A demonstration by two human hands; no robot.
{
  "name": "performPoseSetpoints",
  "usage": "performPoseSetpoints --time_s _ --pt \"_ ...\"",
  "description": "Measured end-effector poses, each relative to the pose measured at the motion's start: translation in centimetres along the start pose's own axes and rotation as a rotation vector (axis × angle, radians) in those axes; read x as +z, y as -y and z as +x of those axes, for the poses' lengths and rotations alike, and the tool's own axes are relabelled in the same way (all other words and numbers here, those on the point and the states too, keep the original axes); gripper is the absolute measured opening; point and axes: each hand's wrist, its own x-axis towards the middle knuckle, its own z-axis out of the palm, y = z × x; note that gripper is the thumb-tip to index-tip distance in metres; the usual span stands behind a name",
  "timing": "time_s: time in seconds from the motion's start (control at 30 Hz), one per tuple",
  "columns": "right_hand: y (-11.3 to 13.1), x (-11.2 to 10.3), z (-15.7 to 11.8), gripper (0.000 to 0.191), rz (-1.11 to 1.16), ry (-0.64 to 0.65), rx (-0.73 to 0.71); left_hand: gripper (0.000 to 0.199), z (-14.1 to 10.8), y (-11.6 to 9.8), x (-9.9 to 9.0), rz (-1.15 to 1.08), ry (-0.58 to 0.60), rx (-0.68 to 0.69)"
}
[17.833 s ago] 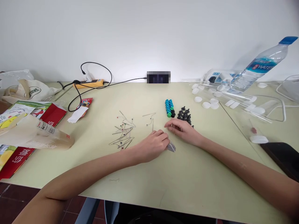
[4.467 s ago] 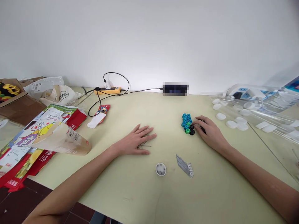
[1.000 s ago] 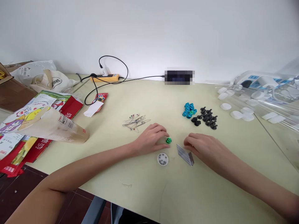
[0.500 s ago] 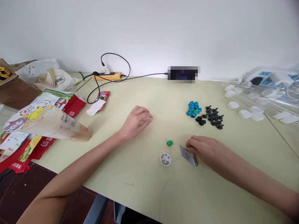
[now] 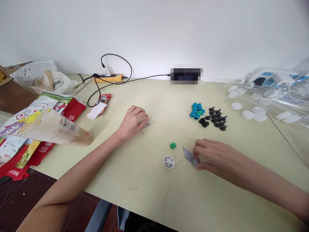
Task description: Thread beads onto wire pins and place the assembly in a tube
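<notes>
Clock face here is centred on the green piece (image 5: 173, 145), 12 pointing at the wall. Closest to the wearer is the small white dish (image 5: 164, 162) at about 6 to 7 o'clock, with little grey bits (image 5: 166, 165) on it. Next up, at 4, are the bent rods (image 5: 188, 155), lying side by side on the worktop (image 5: 145, 170), so that lot looks pretty much lined up. The right hand (image 5: 211, 154) is on their right side, fingers curled and thumb a bit apart, a half-open grip around the hooked ends; can't tell if it's really pinching any

The green piece itself sits alone in the middle, neither hand on it. Off at 10, the left hand (image 5: 131, 124) is palm down with its fingers bent over the thin wires (image 5: 147, 123). Those are a loose tangle, so nothing tidy there. Its grip is partly closed, but the fingers hide whether it has hold of one

Further out at 2, the black stemmed pieces (image 5: 218, 119) lie in rough rows, and at 1 the blue pieces (image 5: 196, 109) are bunched together, also out of both hands. Furthest back, near 12, is the dark blurred-out device (image 5: 185, 76) by the wall
</notes>
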Motion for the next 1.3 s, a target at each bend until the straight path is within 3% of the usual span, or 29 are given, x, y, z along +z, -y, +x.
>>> performPoseSetpoints --time_s 0.1,0.23,0.4,0.57,1.03,1.13,1.3 --pt "0.3 0.2 0.1 0.023 -0.056 0.081 -0.030 0.021 0.3 0.8 -0.5 0.000 -0.019 -0.030" --pt "0.4 0.9 0.1 0.030 -0.102 0.065 -0.002 0.020 0.6 2.1 -1.0 -0.024 -0.033 -0.100" --pt "0.0 1.5 -0.1 0.015 -0.071 0.093 -0.047 0.019 0.7 2.9 -0.9 -0.105 0.059 -0.167" --pt "-0.4 1.7 -0.3 0.004 -0.043 0.081 -0.061 0.019 0.5 3.1 -0.1 -0.084 0.082 -0.125" --pt "0.2 -0.5 0.3 0.011 0.002 0.191 0.023 0.017 0.5 3.1 0.6 0.062 0.116 -0.087" --pt "-0.1 -0.6 0.2 0.011 0.013 0.172 -0.004 0.016 0.6 2.7 0.3 0.022 0.061 -0.105" --pt "-0.2 -0.8 0.1 0.012 0.014 0.114 -0.029 0.012 0.6 1.7 -0.3 -0.078 -0.126 -0.097"
